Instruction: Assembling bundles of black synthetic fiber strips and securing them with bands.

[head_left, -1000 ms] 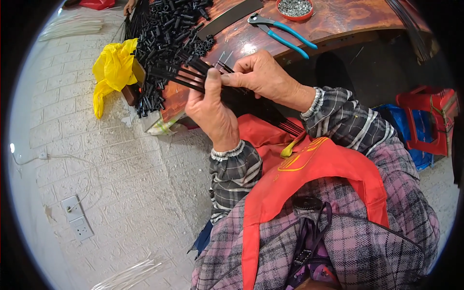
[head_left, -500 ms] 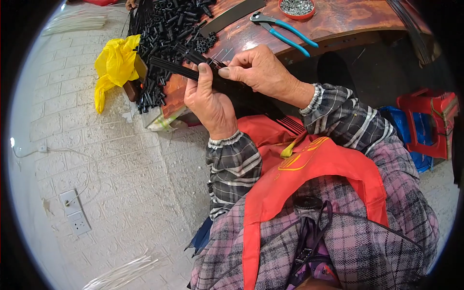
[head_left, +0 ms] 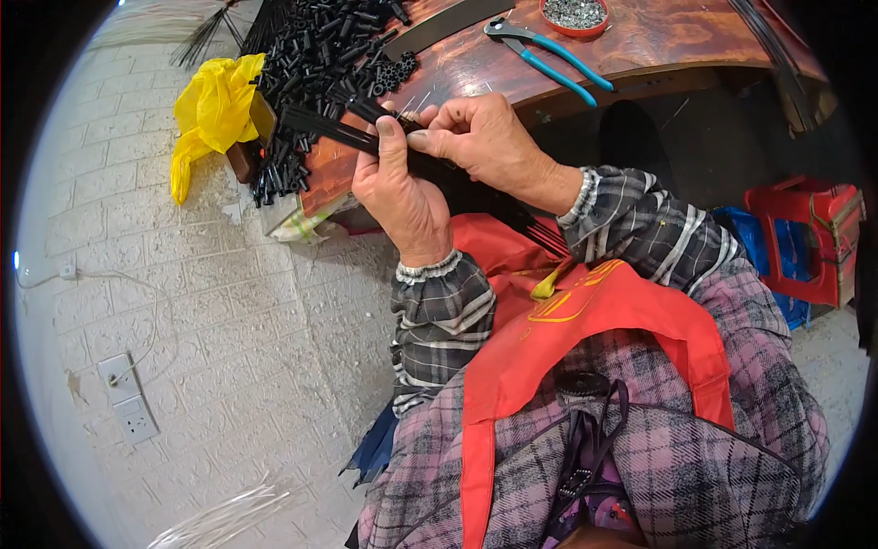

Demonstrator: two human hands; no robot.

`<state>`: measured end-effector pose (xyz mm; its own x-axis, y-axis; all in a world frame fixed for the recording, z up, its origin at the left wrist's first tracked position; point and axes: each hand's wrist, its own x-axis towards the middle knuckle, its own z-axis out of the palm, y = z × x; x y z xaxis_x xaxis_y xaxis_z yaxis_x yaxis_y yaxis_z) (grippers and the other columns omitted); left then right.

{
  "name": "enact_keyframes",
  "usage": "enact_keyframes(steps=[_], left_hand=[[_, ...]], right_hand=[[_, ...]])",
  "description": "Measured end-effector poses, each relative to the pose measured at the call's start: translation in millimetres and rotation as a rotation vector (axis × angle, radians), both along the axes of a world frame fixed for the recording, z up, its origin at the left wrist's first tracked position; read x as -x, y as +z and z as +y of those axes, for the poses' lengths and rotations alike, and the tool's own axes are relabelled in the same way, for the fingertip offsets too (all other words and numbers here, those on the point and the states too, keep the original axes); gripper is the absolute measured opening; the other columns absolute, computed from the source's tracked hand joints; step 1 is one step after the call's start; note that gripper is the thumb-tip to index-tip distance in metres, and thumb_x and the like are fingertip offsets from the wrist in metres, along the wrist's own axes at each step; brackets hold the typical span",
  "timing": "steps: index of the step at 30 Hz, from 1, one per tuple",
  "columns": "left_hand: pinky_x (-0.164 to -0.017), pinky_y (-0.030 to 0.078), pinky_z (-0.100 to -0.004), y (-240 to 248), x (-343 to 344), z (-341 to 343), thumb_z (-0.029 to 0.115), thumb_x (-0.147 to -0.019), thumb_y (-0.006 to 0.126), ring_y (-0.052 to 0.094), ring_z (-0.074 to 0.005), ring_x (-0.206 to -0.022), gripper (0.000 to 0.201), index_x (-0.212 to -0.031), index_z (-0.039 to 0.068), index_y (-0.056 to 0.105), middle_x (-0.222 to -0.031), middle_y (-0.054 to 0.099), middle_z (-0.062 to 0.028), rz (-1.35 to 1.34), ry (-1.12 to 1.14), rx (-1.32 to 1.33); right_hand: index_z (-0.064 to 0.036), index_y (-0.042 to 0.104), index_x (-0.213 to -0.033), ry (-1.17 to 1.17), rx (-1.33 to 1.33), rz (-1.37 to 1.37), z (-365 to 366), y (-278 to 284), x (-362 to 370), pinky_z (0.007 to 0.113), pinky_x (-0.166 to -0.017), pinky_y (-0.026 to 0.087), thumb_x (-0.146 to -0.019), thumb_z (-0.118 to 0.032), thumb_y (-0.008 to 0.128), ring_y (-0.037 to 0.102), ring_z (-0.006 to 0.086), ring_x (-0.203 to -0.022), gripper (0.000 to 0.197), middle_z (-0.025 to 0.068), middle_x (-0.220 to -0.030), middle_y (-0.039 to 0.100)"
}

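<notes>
My left hand (head_left: pixel 400 192) is closed around a bundle of thin black rods (head_left: pixel 320 125), its thumb pressed along the near side. The rods slant from the table's edge down toward my lap, over a red apron (head_left: pixel 585 320). Beside the left fingertips, my right hand (head_left: pixel 503 146) is pinched, thumb against index finger, by a short black piece at the bundle. Whatever small thing sits in that pinch is hidden by the fingers. Beyond both hands, a heap of short black tubes (head_left: pixel 320 50) lies on the wooden table (head_left: pixel 658 41).
Pliers with teal handles (head_left: pixel 558 66), a red dish of small metal pieces (head_left: pixel 574 13) and a flat grey metal strip (head_left: pixel 448 27) lie on the table. A yellow plastic bag (head_left: pixel 218 105) hangs at its left end. At right stands a red stool (head_left: pixel 809 238).
My view has shifted slightly, so the pliers and dish appear a little further right. The right hand has moved slightly at the bundle, with more of its fingers curled behind. The left keeps its hold.
</notes>
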<state>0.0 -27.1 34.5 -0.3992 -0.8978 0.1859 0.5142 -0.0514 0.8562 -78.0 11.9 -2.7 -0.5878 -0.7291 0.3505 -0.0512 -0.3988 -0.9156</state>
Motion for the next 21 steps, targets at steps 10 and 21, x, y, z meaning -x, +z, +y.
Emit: enact_keyframes(steps=[10,21], left_hand=[[-0.068,0.046,-0.0284,-1,-7,-9,0.019,-0.080,0.058,0.058,-0.0209,-0.072,0.023,-0.085,-0.003,0.053,-0.077,0.058,-0.0117,0.090,-0.027,-0.060],[-0.071,0.046,-0.0297,-10,-13,-16,0.022,-0.083,0.054,0.058,-0.0227,-0.078,0.027,-0.093,-0.003,0.050,-0.080,0.057,-0.0127,0.122,-0.143,-0.164]], right_hand=[[-0.0010,0.058,-0.061,0.105,-0.012,0.000,6,16,1,0.017,-0.037,0.034,-0.072,-0.020,0.066,0.043,0.0025,-0.046,0.024,-0.0025,-0.054,0.051],[-0.0039,0.057,-0.058,0.247,-0.152,-0.101,5,11,8,0.016,-0.035,0.030,-0.071,-0.026,0.067,0.043,0.0024,-0.044,0.027,-0.0020,-0.051,0.049]])
